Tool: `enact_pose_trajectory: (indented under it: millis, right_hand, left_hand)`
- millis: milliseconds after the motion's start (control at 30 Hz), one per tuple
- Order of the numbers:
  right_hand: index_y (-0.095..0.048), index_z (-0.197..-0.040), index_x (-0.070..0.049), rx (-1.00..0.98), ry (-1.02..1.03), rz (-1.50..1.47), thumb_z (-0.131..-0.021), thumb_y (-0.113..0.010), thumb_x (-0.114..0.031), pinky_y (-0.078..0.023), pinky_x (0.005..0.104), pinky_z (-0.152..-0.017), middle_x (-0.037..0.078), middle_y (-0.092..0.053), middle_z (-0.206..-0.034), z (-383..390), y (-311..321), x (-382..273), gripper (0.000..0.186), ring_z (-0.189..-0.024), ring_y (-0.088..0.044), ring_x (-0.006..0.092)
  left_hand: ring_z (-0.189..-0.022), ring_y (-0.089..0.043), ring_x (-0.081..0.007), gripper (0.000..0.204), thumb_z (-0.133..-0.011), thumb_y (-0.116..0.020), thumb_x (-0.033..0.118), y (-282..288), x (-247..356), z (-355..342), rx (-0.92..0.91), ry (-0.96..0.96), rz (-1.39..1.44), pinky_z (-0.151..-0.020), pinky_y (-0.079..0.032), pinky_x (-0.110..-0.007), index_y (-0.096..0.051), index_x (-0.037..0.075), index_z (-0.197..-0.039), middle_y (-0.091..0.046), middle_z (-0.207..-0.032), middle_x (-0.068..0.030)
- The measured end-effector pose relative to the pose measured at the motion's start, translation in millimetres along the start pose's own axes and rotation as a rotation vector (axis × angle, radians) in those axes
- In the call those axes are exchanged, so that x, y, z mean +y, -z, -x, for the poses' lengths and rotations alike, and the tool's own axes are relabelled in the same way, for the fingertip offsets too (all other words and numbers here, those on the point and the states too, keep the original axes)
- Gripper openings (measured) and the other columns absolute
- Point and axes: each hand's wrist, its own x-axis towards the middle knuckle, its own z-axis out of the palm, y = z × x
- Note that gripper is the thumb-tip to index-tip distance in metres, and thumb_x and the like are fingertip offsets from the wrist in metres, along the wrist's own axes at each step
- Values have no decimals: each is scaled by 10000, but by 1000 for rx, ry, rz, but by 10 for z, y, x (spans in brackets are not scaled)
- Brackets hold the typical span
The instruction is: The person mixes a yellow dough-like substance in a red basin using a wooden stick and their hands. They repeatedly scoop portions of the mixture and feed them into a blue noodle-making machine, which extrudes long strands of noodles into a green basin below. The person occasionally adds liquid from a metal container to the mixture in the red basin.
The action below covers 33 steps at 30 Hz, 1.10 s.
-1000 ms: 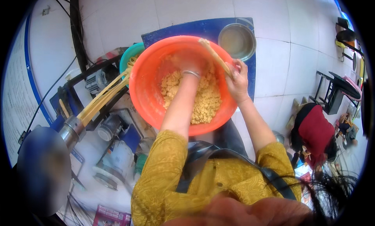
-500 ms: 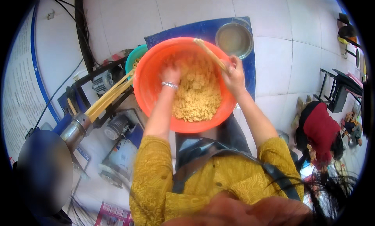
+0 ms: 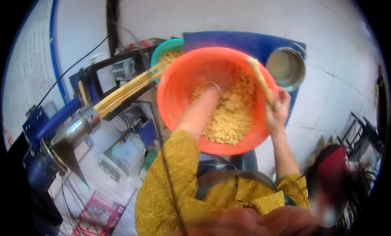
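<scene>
A large orange basin [image 3: 175, 126] in front of me holds crumbly yellow dough [image 3: 230, 124]. My left forearm reaches down into it. My left hand [image 3: 212, 91], with a silvery bracelet at the wrist, is sunk among the crumbs, so its fingers are hidden. At the basin's right rim, my right hand [image 3: 277, 110] is closed round the lower end of a pale wooden stick [image 3: 260, 79]. The stick slants up and to the left along the inside of the rim.
A steel pot [image 3: 301, 75] stands on a blue tabletop [image 3: 228, 39]. On the left, a machine's metal nozzle [image 3: 79, 124] carries long yellow strips [image 3: 126, 89] toward a green basin [image 3: 157, 52]. Motors [image 3: 128, 118] sit below. A person in dark red [image 3: 332, 164] is at right.
My left hand has gone deeper into the dough, toward the back of the basin. The view has shifted, so basin and table appear further right. My right hand still holds the stick.
</scene>
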Motion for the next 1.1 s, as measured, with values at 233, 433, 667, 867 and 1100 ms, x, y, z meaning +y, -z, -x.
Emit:
enact_pose_trajectory:
  millis: [233,433,667,867,1100]
  right_hand:
    - [-634,-1144,3,9,18,107,-774,-664,48,-464,346,-919,143,-478,-1238,-53,15,118,374,-1107,-545,285]
    - [-656,-1130,-88,10,-11,101,-775,-708,-42,-520,347,-821,150,-500,-1189,-50,-29,18,362,-1041,-582,307]
    - [-650,-1152,-94,-6,7,75,-766,-715,-40,-491,360,-909,165,-494,-1182,-79,-23,-33,396,-1072,-576,321]
    - [-650,-1155,-80,-29,-28,54,-766,-713,-33,-488,359,-912,167,-485,-1187,-81,36,-76,397,-1086,-574,308]
    - [-636,-1181,-101,-79,-46,98,-792,-678,-30,-500,361,-883,176,-484,-1204,-142,42,-171,398,-1042,-582,334]
  left_hand:
    - [-1132,-545,-329,469,-840,-603,404,286,2,-68,-73,-75,74,-922,-442,-505,-593,113,-1208,-602,-1198,-135]
    - [-1186,-519,-328,621,-762,-723,309,641,-87,180,-258,-17,206,-978,-416,-522,-506,122,-1313,-569,-1245,-143]
    - [-1245,-457,-354,699,-786,-680,429,173,211,372,-13,231,19,-956,-268,-732,-419,102,-1346,-460,-1358,-185]
    - [-1194,-512,-377,741,-825,-626,483,235,193,71,-237,291,17,-903,-294,-767,-322,138,-1407,-416,-1412,-168]
    - [-1076,-615,-338,630,-847,-628,339,860,-50,17,-472,274,402,-898,-488,-493,-408,78,-1377,-599,-1254,-148]
